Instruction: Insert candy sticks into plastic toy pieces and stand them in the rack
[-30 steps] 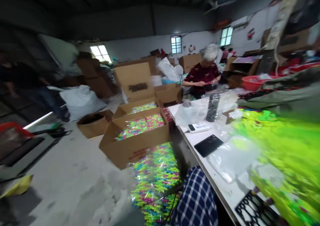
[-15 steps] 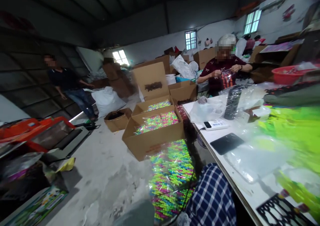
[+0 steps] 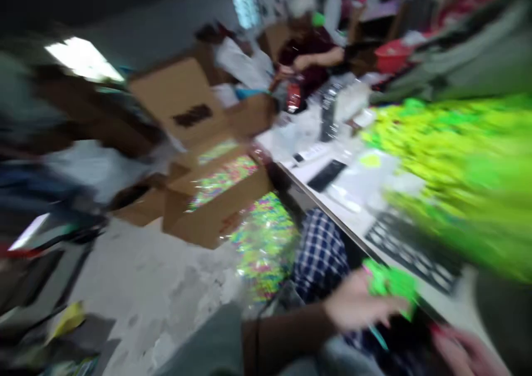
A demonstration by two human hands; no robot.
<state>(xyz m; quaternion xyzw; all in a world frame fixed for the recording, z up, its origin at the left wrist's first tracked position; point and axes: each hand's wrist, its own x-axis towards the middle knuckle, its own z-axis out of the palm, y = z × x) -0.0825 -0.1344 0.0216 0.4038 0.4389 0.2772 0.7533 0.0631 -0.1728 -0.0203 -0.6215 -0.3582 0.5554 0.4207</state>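
White table (image 3: 361, 222) lay toward three o'clock. At four o'clock, the left hand (image 3: 358, 304) pinched green pieces (image 3: 399, 286), probably light, pliable, best gripped centrally; the right hand (image 3: 461, 351) was too blurred to judge.

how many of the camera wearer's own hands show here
2: the left hand holds a bright green thing near the table; the right hand, blurred and partly cut off, is at the picture's lower right.
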